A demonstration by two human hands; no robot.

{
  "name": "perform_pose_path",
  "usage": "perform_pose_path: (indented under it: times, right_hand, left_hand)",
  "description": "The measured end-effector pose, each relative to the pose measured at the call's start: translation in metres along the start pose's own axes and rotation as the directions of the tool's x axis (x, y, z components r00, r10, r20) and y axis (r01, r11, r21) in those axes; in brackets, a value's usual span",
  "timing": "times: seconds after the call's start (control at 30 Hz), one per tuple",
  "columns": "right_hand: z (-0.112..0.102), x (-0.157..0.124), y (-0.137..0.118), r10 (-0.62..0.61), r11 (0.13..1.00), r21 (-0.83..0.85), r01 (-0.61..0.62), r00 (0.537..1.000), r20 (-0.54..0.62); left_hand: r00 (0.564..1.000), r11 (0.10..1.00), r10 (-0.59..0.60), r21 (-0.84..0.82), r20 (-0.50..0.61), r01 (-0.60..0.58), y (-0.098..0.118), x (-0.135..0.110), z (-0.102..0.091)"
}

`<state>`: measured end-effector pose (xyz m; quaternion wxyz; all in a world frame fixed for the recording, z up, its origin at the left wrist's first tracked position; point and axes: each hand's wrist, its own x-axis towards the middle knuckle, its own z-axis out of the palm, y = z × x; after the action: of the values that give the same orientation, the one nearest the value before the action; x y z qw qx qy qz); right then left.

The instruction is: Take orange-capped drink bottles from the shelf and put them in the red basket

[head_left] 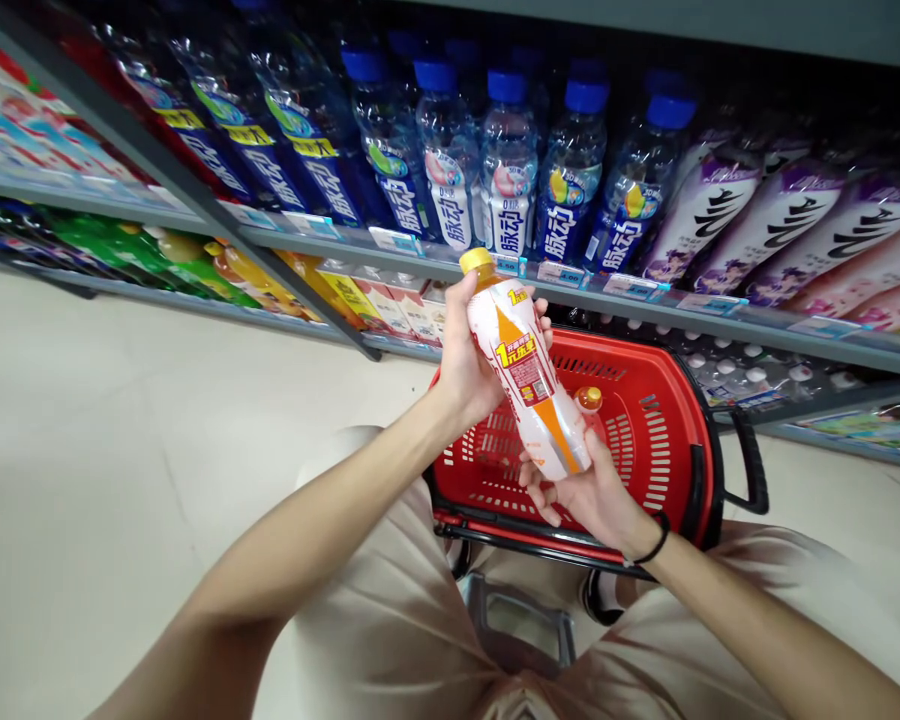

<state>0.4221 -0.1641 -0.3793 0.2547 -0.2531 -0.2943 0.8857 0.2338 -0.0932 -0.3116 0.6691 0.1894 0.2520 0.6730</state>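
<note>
so the left hand (465, 372) is curled round the upper part of the white-and-orange bottle (525, 372), right hand (589, 492) cups its base, another yellow-capped bottle (589, 399) is already down in the red basket (673, 385), and this one's held above it, not in yet

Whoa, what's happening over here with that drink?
A person is holding a white-and-orange bottle in front of a drinks shelf. Their left grip is around its upper part, and their right grip holds it near the bottom. The bottle is tilted, with its yellow cap on. Below it is a red basket, where a second yellow-capped bottle partly shows. Blue-capped bottles stand on the shelf.
</note>
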Motion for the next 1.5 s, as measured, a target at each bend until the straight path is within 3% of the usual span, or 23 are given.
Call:
perform_pose_path:
  times: [0.37, 0.53, 0.7, 0.9, 1.03, 1.13, 1.23, 1.3, 1.4, 1.5]
  right_hand:
    - [-0.007, 0.003, -0.008, -0.27, 0.897, -0.406, 0.174, 0.943, -0.194]
    - [-0.011, 0.004, -0.011, -0.442, 0.8, -0.563, 0.206, 0.837, -0.322]
    - [-0.019, 0.001, -0.007, -0.613, 0.633, -0.742, 0.223, 0.729, -0.303]
    - [-0.021, 0.0, -0.011, -0.765, 0.351, -0.934, 0.062, 0.594, -0.248]
    - [-0.02, 0.001, -0.016, -0.801, 0.292, -0.956, 0.036, 0.555, -0.224]
    - [-0.021, 0.0, -0.018, -0.797, 0.287, -0.957, 0.043, 0.566, -0.213]
    - [-0.018, 0.0, -0.019, -0.738, 0.319, -0.944, 0.079, 0.646, -0.196]
    - [-0.014, -0.001, -0.021, -0.635, 0.458, -0.877, 0.144, 0.743, -0.21]
    - [-0.004, -0.001, -0.023, -0.381, 0.759, -0.62, 0.195, 0.907, -0.18]
    - [0.004, -0.002, -0.024, -0.278, 0.859, -0.473, 0.194, 0.954, -0.113]
  left_hand:
    - [0.997, 0.996, 0.04, 0.085, -0.058, -0.035, -0.006, 0.001, -0.007]
    - [0.994, 0.989, 0.068, 0.136, -0.08, -0.057, -0.01, 0.0, -0.005]
    - [0.994, 0.985, 0.053, 0.167, -0.093, -0.037, -0.013, 0.0, -0.004]
    - [0.997, 0.989, -0.001, 0.147, -0.074, 0.012, -0.016, -0.002, -0.005]
    - [0.999, 0.995, -0.014, 0.101, -0.049, 0.019, -0.016, -0.003, -0.005]
    - [0.998, 0.995, -0.011, 0.098, -0.057, 0.017, -0.014, -0.003, -0.004]
    - [0.995, 0.995, -0.001, 0.101, -0.097, 0.011, -0.013, -0.002, -0.005]
    - [0.994, 0.996, 0.01, 0.09, -0.113, 0.0, -0.013, 0.0, -0.007]
    - [0.992, 0.995, 0.004, 0.096, -0.125, 0.008, -0.014, 0.001, -0.01]
    - [0.991, 0.993, -0.011, 0.112, -0.13, 0.025, -0.014, 0.002, -0.012]
